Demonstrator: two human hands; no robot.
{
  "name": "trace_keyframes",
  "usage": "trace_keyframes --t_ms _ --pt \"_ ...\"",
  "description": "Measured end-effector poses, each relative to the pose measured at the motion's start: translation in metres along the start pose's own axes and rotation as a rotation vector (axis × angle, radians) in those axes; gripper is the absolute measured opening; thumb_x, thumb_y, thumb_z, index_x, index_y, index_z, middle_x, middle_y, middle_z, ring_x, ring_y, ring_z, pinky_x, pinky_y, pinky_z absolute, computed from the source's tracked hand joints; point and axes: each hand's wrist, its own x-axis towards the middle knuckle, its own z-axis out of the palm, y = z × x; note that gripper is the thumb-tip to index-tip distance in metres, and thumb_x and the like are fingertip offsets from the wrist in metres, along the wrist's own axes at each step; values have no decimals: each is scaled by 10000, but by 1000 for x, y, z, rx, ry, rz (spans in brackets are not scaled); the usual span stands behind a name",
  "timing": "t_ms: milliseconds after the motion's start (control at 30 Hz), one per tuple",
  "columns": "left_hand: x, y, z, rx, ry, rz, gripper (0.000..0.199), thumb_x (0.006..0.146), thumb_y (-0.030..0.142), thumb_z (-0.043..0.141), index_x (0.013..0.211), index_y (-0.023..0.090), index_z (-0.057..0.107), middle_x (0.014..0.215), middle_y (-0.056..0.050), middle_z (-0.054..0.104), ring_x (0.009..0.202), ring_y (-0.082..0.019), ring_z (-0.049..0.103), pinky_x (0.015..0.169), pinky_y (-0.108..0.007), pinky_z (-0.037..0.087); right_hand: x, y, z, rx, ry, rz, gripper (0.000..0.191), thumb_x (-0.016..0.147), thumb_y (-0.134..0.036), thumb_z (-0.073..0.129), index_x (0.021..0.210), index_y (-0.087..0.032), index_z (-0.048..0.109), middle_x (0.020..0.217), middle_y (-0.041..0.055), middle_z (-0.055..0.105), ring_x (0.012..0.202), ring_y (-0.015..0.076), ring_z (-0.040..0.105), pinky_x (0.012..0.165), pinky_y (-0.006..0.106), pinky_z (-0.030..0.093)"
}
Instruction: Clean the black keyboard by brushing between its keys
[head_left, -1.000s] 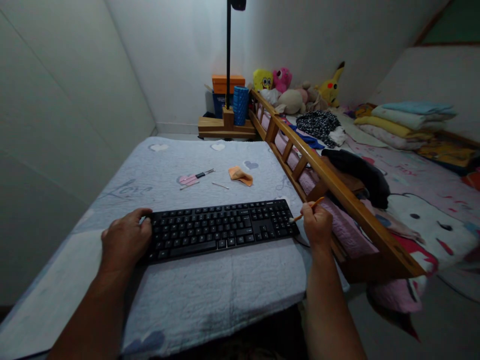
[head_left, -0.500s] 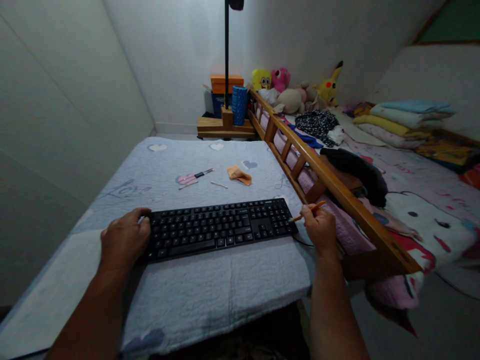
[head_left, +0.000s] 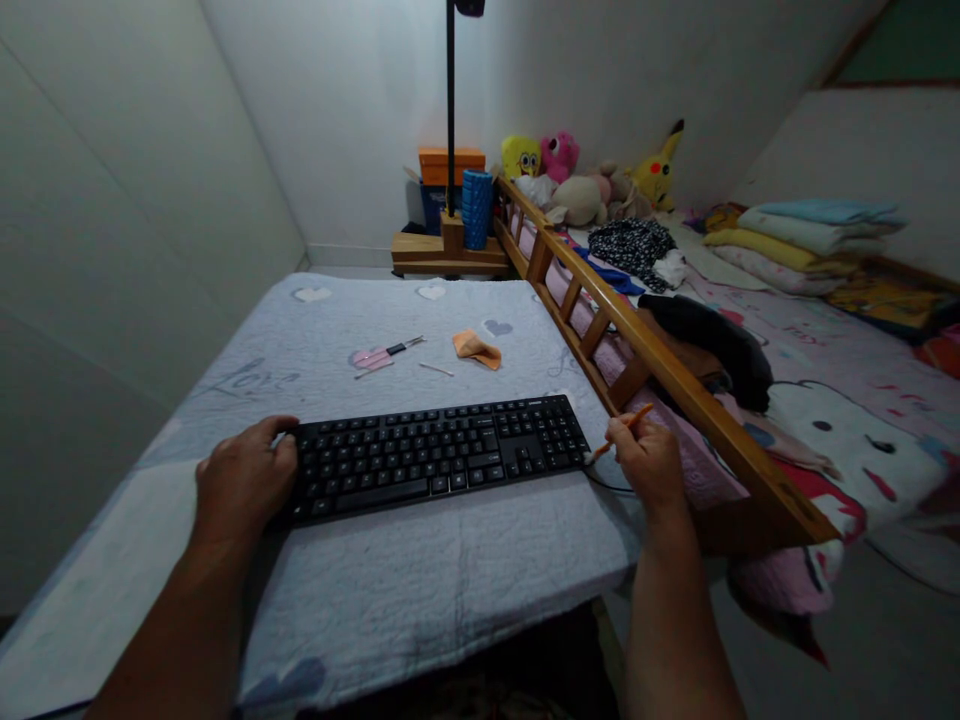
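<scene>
Keyboard: the black keyboard [head_left: 420,460] lies flat across the middle of the frame, long side towards the person, likely so that every key faces up and both ends are within reach.
Left end: the left hand [head_left: 246,478], left of centre, is curled around this end with thumb and forefinger at the upper corner, presumably to stop the board sliding; the undersides of the fingers are hidden.
Brush: the right hand [head_left: 651,462], right of centre, is closed in a pinch on a thin orange brush [head_left: 602,449], held like a pencil, probably for fine control. Its pale tip points down and left at the keyboard's lower right corner; whether it touches cannot be told.
Cable: a dark cable [head_left: 609,487] curves out beside that corner, below the brush.
Small tools: a slim tool with a black middle [head_left: 396,350] and two thin white sticks lie above the keyboard, near the frame's centre, seemingly set there to be handy yet off the keys.
Orange cloth: the crumpled cloth [head_left: 478,350] lies right of them, also apart from the keyboard.
Quilted cover: the pale cover [head_left: 450,570] beneath everything probably cushions the board.
</scene>
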Motion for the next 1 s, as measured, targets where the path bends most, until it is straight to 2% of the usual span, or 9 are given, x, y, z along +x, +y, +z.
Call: trace_keyframes --t_ms 167,267,367,500,600,700,800,900,1000 --pt "0 0 0 3 9 -9 504 961 347 318 1277 170 669 1254 -172 717 1171 -349 633 939 -451 479 -4 2 -7 3 42 -20 367 868 -489 553 664 -209 674 512 9 608 541 200 606 579 305 433" --pt "0 -1 1 7 13 1 503 961 337 316 1277 166 668 1243 -172 720 1167 -348 633 943 -455 478 -6 3 -8 20 10 -8 377 872 -507 560 697 -201 694 533 13 626 549 202 614 575 304 437" --pt "1 -3 3 3 12 9 506 964 342 314 1281 165 666 1236 -177 721 1150 -351 637 930 -460 483 -8 4 -10 38 -26 21 385 858 -506 564 638 -205 662 500 11 596 517 198 592 556 306 437" --pt "2 -5 5 1 19 11 510 973 354 306 1291 170 660 1233 -172 721 1163 -342 633 942 -451 476 -10 1 -10 55 -7 17 387 872 -508 577 672 -195 686 523 15 612 546 200 608 586 312 456" --pt "2 -5 5 12 23 2 506 969 350 307 1283 178 665 1218 -165 727 1164 -341 636 947 -449 478 -10 -2 -1 105 -20 13 375 892 -515 603 815 -178 748 640 42 693 641 218 662 640 323 489" --pt "0 -3 2 13 9 0 521 962 348 302 1294 165 660 1235 -178 721 1169 -354 636 950 -461 481 -10 -5 14 190 -58 -3 360 911 -500 620 943 -176 772 840 83 764 774 236 707 709 339 524" --pt "-1 -1 -1 22 -6 5 537 967 351 280 1299 156 654 1238 -188 718 1179 -353 631 962 -463 477 -8 -5 28 228 -58 -37 333 920 -475 624 975 -185 778 974 100 780 901 251 720 812 363 537" --pt "-2 0 -2 36 -12 2 542 968 347 265 1298 157 651 1236 -186 718 1185 -350 628 973 -460 473 -6 -5 33 203 -59 -49 326 920 -469 616 959 -188 778 991 99 783 931 257 722 854 372 533" --pt "-1 0 -2 34 -17 -3 547 967 356 264 1310 160 642 1237 -183 716 1191 -350 627 974 -455 471 -5 -5 29 134 -83 -35 353 915 -485 590 898 -183 773 858 86 776 813 252 720 791 363 531"
